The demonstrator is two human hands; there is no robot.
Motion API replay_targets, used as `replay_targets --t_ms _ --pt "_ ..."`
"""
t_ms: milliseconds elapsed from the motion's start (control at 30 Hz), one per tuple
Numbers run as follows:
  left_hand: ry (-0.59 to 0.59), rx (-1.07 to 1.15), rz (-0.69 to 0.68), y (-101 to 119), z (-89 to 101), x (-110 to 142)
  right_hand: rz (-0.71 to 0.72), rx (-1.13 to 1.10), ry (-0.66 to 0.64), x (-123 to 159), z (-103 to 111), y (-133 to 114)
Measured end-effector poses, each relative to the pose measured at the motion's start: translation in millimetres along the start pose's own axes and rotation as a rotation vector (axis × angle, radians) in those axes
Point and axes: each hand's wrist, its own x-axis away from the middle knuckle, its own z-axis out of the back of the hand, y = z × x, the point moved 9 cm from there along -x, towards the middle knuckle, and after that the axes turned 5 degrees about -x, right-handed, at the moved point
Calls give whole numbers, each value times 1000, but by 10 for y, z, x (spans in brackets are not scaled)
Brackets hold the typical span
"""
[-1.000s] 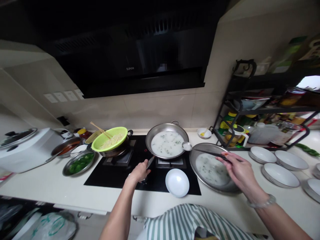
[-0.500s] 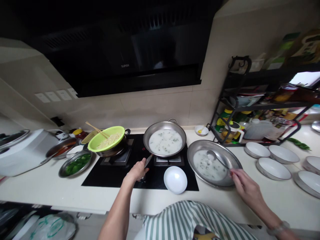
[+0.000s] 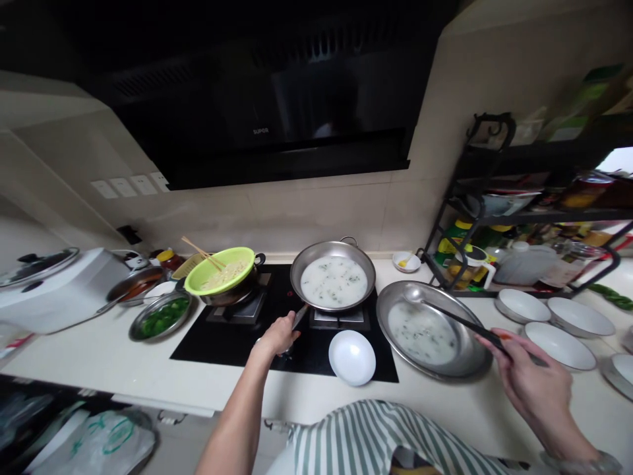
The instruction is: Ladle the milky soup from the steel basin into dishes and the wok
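Observation:
My left hand [image 3: 281,333] is closed round the handle of a steel wok [image 3: 301,254], which stands on the right burner with white, green-flecked soup [image 3: 333,280] in it. In my right hand [image 3: 531,376] is a ladle [image 3: 457,318] with a long dark handle. Its bowl rests at the upper inner side of a wide steel basin [image 3: 475,353], above more of the same soup [image 3: 421,333]. A white bowl [image 3: 352,357] sits on the front of the cooktop, between the wok and me.
On the left burner, a lime-green colander [image 3: 192,280] of noodles with chopsticks rests on a pot. Farther left is a steel dish of green leaves [image 3: 163,320]. Several white bowls [image 3: 558,343] stand at right, below a black spice rack [image 3: 475,198].
My right hand has moved right and drawn the ladle's bowl up out of the soup towards the basin's rim. The left hand keeps its grip. The view has turned slightly left.

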Motion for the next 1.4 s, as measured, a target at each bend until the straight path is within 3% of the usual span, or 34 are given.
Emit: replay_targets --t_ms 100,267,433,600,733,900,1067,1400 --pt "7 6 -4 -11 -7 -16 -120 -57 -50 87 -353 -68" --pt "21 -3 -13 -12 -3 -20 -14 47 -252 261 -1117 -211" --pt "21 -14 -1 9 21 4 98 170 -514 420 -1784 -67" --pt "48 -28 -3 33 66 26 137 125 -682 534 -2172 143" --pt "42 -22 1 30 63 32 88 107 -671 522 -2255 306" --pt "29 -3 -3 23 36 25 -14 33 -525 394 -2158 432" --pt "48 2 -10 22 45 24 -77 -83 -412 316 -2013 395" --pt "41 5 -19 -3 3 -34 -160 -145 -368 296 -1813 295"
